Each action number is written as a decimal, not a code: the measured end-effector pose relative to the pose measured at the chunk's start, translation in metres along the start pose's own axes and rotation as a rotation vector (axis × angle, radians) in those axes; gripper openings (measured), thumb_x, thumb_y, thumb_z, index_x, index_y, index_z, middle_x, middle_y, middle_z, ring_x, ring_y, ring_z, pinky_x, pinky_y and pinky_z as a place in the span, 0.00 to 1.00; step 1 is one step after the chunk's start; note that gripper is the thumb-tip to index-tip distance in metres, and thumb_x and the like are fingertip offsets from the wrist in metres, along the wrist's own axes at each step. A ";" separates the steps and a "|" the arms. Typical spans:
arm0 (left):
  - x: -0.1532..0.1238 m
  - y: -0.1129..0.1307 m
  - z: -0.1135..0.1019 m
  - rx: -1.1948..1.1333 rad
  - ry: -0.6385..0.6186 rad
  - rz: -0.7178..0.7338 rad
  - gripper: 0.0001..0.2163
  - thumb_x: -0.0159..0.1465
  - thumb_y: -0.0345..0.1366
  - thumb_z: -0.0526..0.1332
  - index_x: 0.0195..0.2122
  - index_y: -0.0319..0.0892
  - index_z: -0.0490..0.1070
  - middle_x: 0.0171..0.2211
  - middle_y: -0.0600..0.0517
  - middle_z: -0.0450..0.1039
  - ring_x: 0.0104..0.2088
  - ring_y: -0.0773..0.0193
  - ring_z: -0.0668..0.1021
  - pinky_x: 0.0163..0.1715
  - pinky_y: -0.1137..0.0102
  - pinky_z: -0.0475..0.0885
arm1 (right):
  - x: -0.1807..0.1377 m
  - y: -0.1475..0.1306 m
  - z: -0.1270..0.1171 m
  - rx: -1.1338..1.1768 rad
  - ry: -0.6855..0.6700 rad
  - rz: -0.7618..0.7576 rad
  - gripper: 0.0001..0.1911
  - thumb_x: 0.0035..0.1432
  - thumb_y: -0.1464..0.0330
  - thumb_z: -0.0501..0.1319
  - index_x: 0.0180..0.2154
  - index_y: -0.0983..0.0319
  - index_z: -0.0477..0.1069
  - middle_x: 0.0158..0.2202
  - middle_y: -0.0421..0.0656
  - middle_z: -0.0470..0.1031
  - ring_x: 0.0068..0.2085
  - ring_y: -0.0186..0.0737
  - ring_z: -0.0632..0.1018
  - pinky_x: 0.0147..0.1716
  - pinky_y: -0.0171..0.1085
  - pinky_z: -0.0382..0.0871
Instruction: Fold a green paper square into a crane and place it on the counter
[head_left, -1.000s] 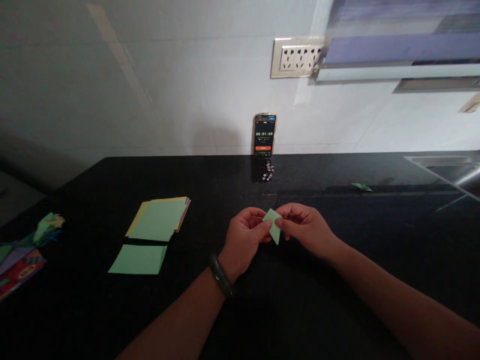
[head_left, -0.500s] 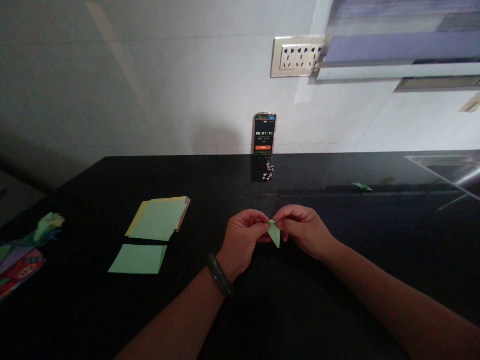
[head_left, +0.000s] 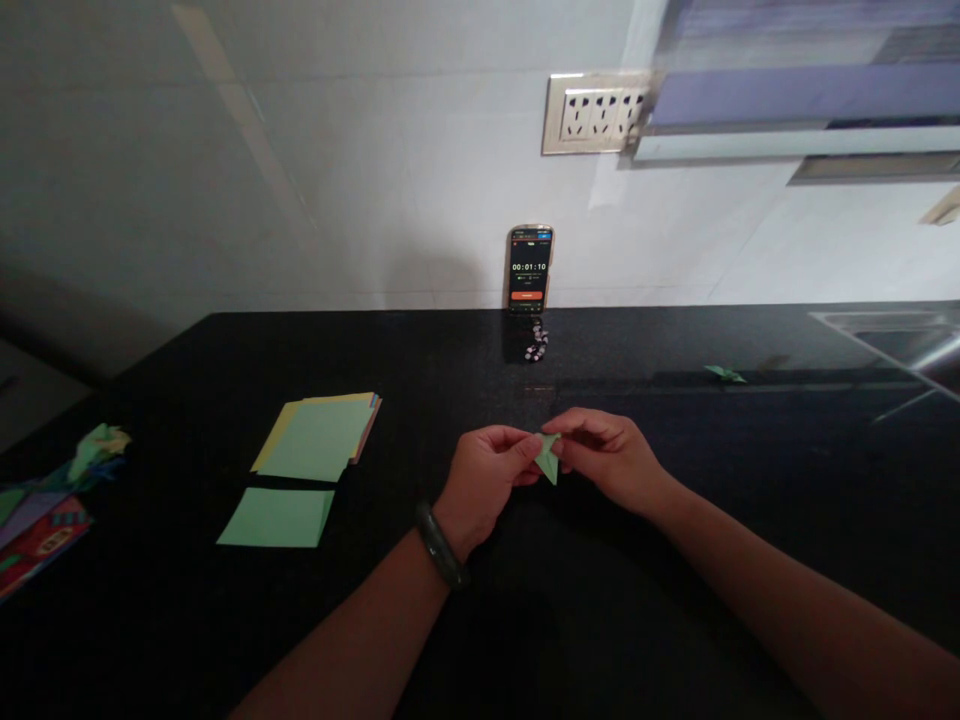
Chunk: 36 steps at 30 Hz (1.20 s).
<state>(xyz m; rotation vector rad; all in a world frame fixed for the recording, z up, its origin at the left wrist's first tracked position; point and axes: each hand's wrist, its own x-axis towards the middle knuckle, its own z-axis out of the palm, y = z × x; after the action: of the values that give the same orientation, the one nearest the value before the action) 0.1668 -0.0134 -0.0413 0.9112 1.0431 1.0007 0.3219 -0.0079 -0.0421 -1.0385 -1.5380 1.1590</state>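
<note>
A small piece of folded light green paper is held between my two hands above the black counter, its narrow point facing down towards me. My left hand, with a dark bangle on the wrist, pinches its left side between thumb and fingers. On the upper right side, the thumb and fingers of my right hand grip the same paper. My fingers cover part of the folds.
A stack of green and yellow paper lies left, with a folded green sheet before it. A phone showing a timer leans on the wall, its beaded strap below. A small folded green piece sits right; colourful papers lie far left.
The folded paper has tilted and shows more of its upper face, its point a little higher. My right fingers have shifted slightly along its top edge. Everything else stays in place.
</note>
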 end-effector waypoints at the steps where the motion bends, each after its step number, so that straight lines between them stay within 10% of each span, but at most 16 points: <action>1: 0.000 0.000 0.000 0.013 0.015 0.023 0.09 0.48 0.36 0.67 0.26 0.35 0.72 0.21 0.52 0.73 0.21 0.71 0.74 0.25 0.75 0.70 | 0.000 0.000 0.000 0.031 0.003 0.031 0.09 0.47 0.69 0.62 0.34 0.62 0.72 0.24 0.38 0.71 0.22 0.29 0.71 0.22 0.32 0.66; 36: -0.001 0.000 -0.002 0.191 -0.010 0.211 0.08 0.52 0.38 0.64 0.25 0.37 0.75 0.22 0.50 0.75 0.23 0.67 0.73 0.26 0.73 0.68 | -0.002 -0.011 0.001 0.017 -0.044 0.120 0.08 0.49 0.64 0.62 0.26 0.64 0.71 0.21 0.38 0.70 0.21 0.28 0.68 0.22 0.31 0.63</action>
<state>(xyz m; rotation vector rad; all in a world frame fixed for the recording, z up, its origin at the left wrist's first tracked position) 0.1650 -0.0143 -0.0416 1.2011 1.0632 1.0816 0.3198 -0.0123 -0.0316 -1.1136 -1.5145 1.2828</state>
